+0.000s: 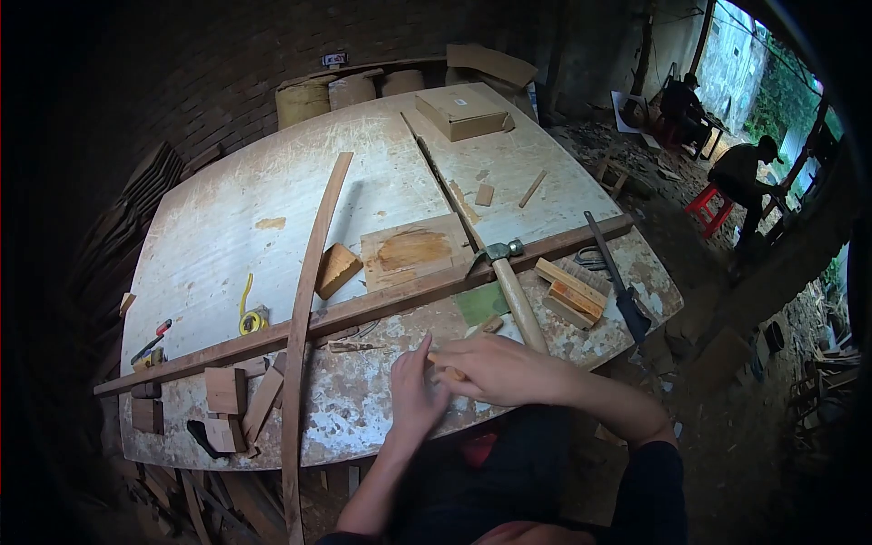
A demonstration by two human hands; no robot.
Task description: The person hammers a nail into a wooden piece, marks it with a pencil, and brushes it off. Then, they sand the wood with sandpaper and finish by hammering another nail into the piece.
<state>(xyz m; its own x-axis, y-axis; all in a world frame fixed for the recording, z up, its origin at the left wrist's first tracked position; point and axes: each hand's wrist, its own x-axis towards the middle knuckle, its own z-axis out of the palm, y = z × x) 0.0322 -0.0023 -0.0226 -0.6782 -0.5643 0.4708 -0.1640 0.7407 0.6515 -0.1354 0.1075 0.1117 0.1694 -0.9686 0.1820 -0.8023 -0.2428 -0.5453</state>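
Observation:
My left hand is raised over the table's near edge, fingers bent, a fingertip pointing up. Close beside it, my right hand is closed on a small orange-brown wooden piece, which shows below its fingers. What lies between the two hands is partly hidden and too small to make out. Just beyond my right hand, a claw hammer rests with its head on a long wooden strip. A green patch and a small wood offcut are near the hammer's handle.
A second strip crosses the long one and overhangs the table. Wood blocks, a tape measure, a handsaw and a cardboard box lie on it. Two people sit at the far right.

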